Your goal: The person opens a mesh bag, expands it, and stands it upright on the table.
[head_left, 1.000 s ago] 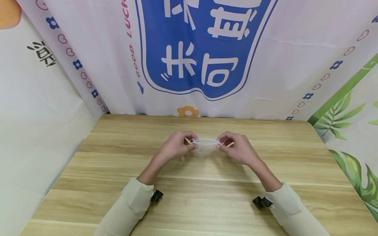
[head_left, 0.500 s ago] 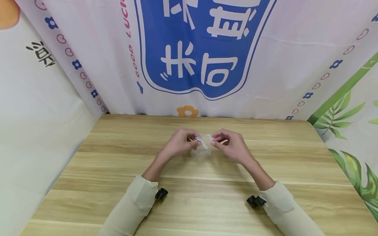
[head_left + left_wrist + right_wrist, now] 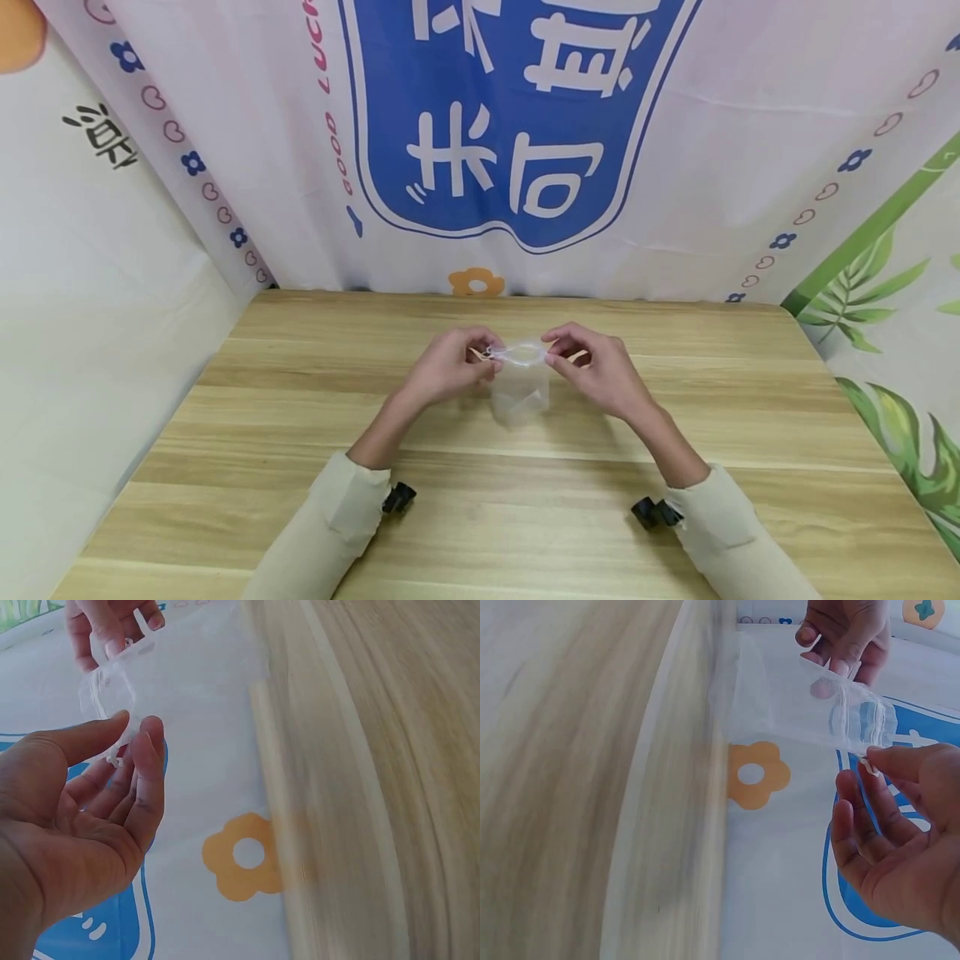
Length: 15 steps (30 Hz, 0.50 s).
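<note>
A small sheer white drawstring pouch [image 3: 520,395] hangs mouth up between the two hands, its gathered rim spread into a narrow loop. My left hand [image 3: 452,365] pinches the left end of that rim between thumb and fingers. At the opposite end, my right hand [image 3: 597,370] pinches the rim by the cord. A knotted white cord end [image 3: 114,759] pokes out beside the left fingertips in the left wrist view. In the right wrist view, the see-through pouch body [image 3: 780,697] stretches away from the fingertips, and nothing shows inside it.
Beneath the hands lies a wood-grain table [image 3: 480,517]. A printed cloth [image 3: 675,208] stands along its far edge, with more cloth at the left and right. Small black devices [image 3: 400,497] are worn at both cuffs.
The hands drew closer, then parted slightly again. The pouch, flat and blurred before, now hangs down with its mouth rounded open. The light stick-like ends near the fingers no longer stand out.
</note>
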Each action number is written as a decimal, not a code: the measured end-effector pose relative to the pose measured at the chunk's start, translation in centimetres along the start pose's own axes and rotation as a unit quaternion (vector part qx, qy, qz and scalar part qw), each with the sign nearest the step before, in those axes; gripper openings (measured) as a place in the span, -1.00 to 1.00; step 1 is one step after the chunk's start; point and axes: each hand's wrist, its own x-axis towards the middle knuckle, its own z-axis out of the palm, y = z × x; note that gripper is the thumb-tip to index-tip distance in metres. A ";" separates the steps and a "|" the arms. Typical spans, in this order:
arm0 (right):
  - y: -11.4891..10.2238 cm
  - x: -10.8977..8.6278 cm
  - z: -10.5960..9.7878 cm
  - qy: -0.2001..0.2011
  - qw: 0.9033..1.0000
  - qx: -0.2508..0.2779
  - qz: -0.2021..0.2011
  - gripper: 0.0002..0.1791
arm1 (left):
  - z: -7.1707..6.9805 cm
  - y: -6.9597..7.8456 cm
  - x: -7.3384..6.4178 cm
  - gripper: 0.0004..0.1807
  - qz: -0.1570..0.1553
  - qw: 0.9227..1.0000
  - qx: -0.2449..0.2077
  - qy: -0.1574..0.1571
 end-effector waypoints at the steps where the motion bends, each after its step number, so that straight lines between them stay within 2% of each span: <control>1: 0.0 -0.1 0.0 -0.002 1.000 -0.002 -0.002 -0.76 | -0.1 0.0 -0.1 -0.83 0.003 1.000 -0.002 0.001; 8: 0.0 -0.6 0.1 -0.007 1.000 -0.013 -0.010 -0.75 | 0.1 0.1 -0.4 -0.91 0.014 1.000 0.002 0.002; 15: 0.4 -0.5 0.7 -0.015 1.000 -0.022 -0.004 -0.78 | 0.5 0.0 -0.3 -0.93 -0.007 1.000 0.015 -0.011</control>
